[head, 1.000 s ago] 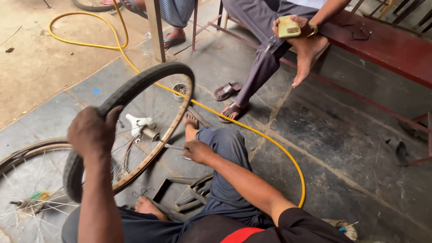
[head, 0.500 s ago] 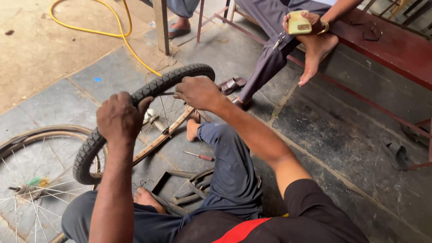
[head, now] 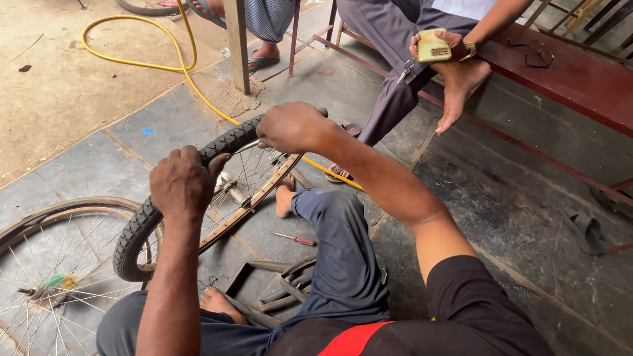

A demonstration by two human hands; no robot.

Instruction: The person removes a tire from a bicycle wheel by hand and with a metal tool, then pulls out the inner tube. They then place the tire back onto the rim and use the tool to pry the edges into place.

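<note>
- The left hand (head: 179, 183) is clenched over the tread of the black tyre (head: 142, 227), knuckles up. The right hand (head: 290, 126) grasps the tyre's far top, fingers wrapped over the edge.
- The wheel stands tilted on the paved floor (head: 99, 158) between the hands, in front of the person's bent legs.
- To my eye, the work goes best with both palms pressing evenly along the bead while the rim (head: 254, 198) stays braced against the floor.
- The tyre is ribbed, dull rubber; just inside it the rim looks rusty tan, with thin bright spokes running to a metal hub (head: 231, 189).
- Below the right forearm lies a red-handled screwdriver (head: 293, 238); near the knees, a slack rubber tube (head: 280, 290).
- Left of the grip lies a second spoked wheel (head: 46, 264); beyond it, a yellow hose (head: 142, 64) curves over sand.
</note>
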